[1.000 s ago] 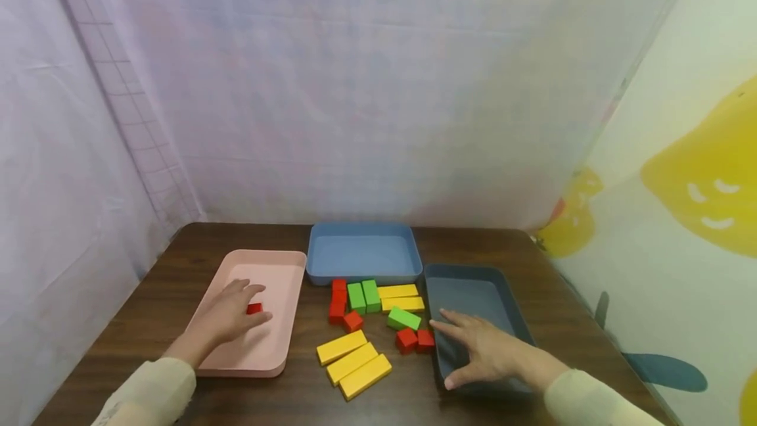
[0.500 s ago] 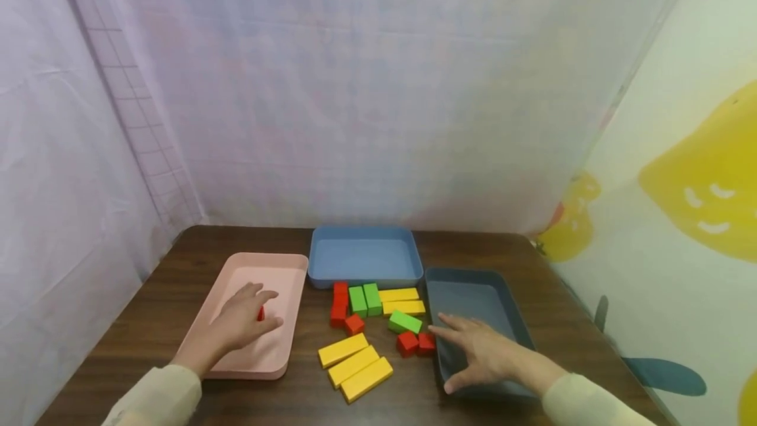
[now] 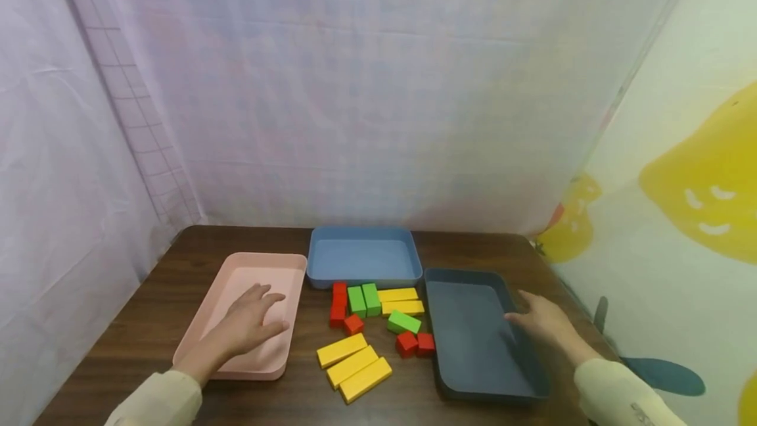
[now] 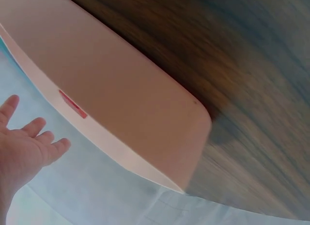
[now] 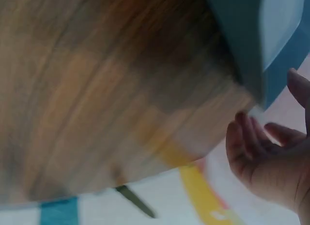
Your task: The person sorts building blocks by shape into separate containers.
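Note:
My left hand (image 3: 248, 321) hovers over the pink tray (image 3: 198, 337), fingers spread and relaxed, holding nothing. A red block (image 4: 72, 104) shows inside that tray in the left wrist view; in the head view the hand hides it. On the other side, my right hand (image 3: 545, 321) is at the right rim of the dark grey tray (image 3: 479, 340), its fingers loose and nothing in them. Whether it touches the rim, I cannot tell. Between the trays lie yellow blocks (image 3: 353, 367), green blocks (image 3: 405, 322) and red cubes (image 3: 407, 344).
A blue tray (image 3: 363, 258) stands at the back of the brown table (image 3: 266, 238). More red blocks (image 3: 339, 304), two green blocks (image 3: 363, 300) and two yellow blocks (image 3: 402, 301) sit just in front of it. A pale curtain (image 3: 355, 117) hangs behind the table.
My right hand has moved right and away, from above the dark grey tray to its right rim. My left hand has shifted slightly right over the pink tray, hiding the red block.

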Demonstrator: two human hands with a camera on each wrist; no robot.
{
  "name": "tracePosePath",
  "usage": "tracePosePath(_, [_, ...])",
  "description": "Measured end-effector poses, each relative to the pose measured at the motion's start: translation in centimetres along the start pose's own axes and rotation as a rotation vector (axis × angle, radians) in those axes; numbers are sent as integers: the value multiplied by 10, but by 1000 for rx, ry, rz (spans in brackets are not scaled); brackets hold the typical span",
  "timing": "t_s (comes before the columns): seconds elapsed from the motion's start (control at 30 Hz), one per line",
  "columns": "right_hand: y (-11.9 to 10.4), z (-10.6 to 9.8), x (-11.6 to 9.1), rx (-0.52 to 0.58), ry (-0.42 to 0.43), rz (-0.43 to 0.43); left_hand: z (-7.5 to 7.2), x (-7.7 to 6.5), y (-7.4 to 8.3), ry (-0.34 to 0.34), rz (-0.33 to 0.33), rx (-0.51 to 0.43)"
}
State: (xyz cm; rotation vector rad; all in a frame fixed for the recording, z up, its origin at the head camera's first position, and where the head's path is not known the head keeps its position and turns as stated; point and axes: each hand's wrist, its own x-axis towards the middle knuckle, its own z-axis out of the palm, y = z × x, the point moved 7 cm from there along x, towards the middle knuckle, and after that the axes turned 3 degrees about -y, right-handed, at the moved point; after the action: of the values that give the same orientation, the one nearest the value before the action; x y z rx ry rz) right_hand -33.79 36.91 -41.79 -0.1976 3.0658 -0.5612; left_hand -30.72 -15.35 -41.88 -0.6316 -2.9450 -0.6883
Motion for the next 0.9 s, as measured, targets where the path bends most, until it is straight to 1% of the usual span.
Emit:
tracePosePath(0.1, [17, 3, 3, 105, -52, 60, 1, 0, 6, 6, 23, -5])
tracePosePath(0.17, [21, 7, 5, 157, -67, 67, 2, 0, 10, 6, 30, -9])
tracePosePath(0.27, [21, 9, 5, 193, -58, 58, 3, 2, 17, 2, 42, -12])
tracePosePath(0.37, [22, 10, 4, 197, -29, 44, 5, 4, 21, -8, 43, -17])
tracePosePath(0.47, [23, 10, 3, 206, -13, 47, 7, 5, 23, -19, 30, -29])
tracePosePath(0.6, [24, 12, 5, 199, -13, 59, 10, 5, 25, -39, 15, -50])
tracePosePath(0.73, [28, 15, 7, 174, -5, 68, 11, 5, 26, -43, 20, -65])
tracePosePath(0.9, [31, 15, 6, 165, 2, 61, 14, 7, 30, -52, 20, -76])
